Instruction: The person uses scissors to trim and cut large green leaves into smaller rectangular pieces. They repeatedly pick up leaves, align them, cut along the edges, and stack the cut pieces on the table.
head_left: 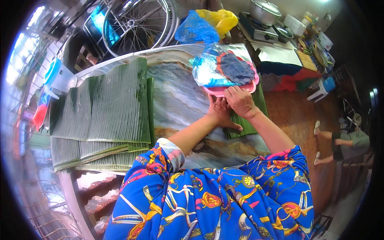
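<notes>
My left hand lies flat with fingers stretched and thumb out, partly over a narrow green banana leaf strip on the table. Close beside it, my right hand is closed, its bent fingers at the near rim of a pink tray. Whatever those fingers hold is hidden. In the tray are a dark grey-blue cloth and clear plastic wrapping. To the left, large cut banana leaves lie stacked, their lower layers showing at the near edge.
The marble-patterned table has a wheelchair wheel beyond it. Blue and yellow plastic bags lie past the far edge. A stove with a pot stands far right. Another person is at the right.
</notes>
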The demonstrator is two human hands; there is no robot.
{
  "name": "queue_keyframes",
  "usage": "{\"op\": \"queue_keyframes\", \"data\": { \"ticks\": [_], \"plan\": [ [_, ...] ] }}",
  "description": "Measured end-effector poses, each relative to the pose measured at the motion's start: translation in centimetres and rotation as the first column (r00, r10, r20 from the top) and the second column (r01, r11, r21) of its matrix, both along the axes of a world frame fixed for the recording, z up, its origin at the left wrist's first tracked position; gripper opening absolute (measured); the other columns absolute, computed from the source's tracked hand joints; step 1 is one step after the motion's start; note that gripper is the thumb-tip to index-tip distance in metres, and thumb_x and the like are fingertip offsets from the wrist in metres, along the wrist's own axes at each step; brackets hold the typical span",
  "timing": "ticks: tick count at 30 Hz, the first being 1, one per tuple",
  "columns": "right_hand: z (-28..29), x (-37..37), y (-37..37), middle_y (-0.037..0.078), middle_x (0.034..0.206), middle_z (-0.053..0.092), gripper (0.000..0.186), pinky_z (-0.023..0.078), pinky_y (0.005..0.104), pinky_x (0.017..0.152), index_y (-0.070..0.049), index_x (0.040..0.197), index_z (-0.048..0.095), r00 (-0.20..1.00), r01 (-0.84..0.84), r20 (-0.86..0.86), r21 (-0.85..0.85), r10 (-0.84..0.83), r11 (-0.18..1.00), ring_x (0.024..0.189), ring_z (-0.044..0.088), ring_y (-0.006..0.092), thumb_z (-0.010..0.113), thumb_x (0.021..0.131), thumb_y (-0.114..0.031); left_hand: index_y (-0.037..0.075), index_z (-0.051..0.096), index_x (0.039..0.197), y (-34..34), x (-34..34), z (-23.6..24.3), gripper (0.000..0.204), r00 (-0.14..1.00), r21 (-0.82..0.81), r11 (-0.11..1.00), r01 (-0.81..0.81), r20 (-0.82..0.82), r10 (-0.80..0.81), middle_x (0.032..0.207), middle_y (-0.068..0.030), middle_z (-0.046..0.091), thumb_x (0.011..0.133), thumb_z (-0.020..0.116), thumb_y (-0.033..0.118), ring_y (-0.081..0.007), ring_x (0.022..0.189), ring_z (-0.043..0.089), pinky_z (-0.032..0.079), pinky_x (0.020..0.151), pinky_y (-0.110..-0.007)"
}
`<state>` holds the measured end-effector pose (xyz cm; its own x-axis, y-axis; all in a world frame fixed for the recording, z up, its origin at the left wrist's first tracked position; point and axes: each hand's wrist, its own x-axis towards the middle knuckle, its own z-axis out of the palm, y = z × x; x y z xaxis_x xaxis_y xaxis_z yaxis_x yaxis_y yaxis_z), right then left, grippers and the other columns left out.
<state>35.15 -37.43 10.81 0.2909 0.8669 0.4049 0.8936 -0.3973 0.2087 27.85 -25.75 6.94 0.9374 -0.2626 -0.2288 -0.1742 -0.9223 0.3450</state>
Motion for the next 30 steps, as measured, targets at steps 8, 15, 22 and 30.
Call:
{"op": "queue_keyframes", "data": {
  "ticks": [8, 15, 22, 30],
  "plan": [
    [0.5, -4.4, -7.5, 0.002, 0.079, 0.051, 0.013, 0.045, 0.0321, 0.059, -0.010, 0.087, 0.056, 0.996, 0.085, 0.013, 0.006, -0.085, 0.996, 0.076, 0.057, 0.0177, 0.058, 0.076, -0.016, 0.028, 0.026, 0.152, 0.2, -0.3, -0.7, 0.128, 0.987, -0.155, 0.988, 0.015, 0.160, 0.011, 0.160, -0.0088, 0.016, 0.047, 0.059, 0.092, -0.0357, 0.148, 0.003, -0.007, 0.107, -0.072],
    [0.3, -7.4, -10.3, 0.003, 0.085, 0.057, 0.018, 0.048, 0.0338, 0.063, -0.007, 0.094, 0.060, 0.992, 0.127, -0.021, 0.002, -0.127, 0.992, 0.080, 0.060, 0.0197, 0.059, 0.077, -0.014, 0.026, 0.030, 0.150, 0.4, -0.3, -2.6, 0.120, 0.949, -0.186, 0.982, 0.028, 0.314, 0.033, 0.158, -0.0093, 0.022, 0.053, 0.057, 0.091, -0.0343, 0.148, 0.007, -0.005, 0.106, -0.073],
    [-0.1, -8.5, -11.0, 0.005, 0.093, 0.062, 0.023, 0.051, 0.0340, 0.071, -0.007, 0.099, 0.062, 0.989, 0.147, -0.038, 0.040, -0.145, 0.988, 0.087, 0.063, 0.0216, 0.058, 0.077, -0.012, 0.022, 0.031, 0.150, 0.6, -0.3, -4.4, 0.115, 0.909, -0.190, 0.981, -0.026, 0.403, 0.102, 0.158, -0.0104, 0.021, 0.059, 0.061, 0.085, -0.0407, 0.146, 0.009, -0.002, 0.106, -0.075],
    [0.3, -8.6, -10.8, 0.004, 0.094, 0.061, 0.025, 0.050, 0.0338, 0.071, -0.007, 0.101, 0.062, 0.987, 0.155, -0.052, 0.004, -0.155, 0.988, 0.087, 0.062, 0.0211, 0.057, 0.077, -0.013, 0.016, 0.034, 0.149, 1.0, -2.8, -1.4, 0.124, 0.936, -0.230, 0.950, -0.210, 0.235, 0.263, 0.159, -0.0143, 0.018, 0.051, 0.068, 0.083, -0.0353, 0.148, 0.003, -0.002, 0.109, -0.070]
  ]
}}
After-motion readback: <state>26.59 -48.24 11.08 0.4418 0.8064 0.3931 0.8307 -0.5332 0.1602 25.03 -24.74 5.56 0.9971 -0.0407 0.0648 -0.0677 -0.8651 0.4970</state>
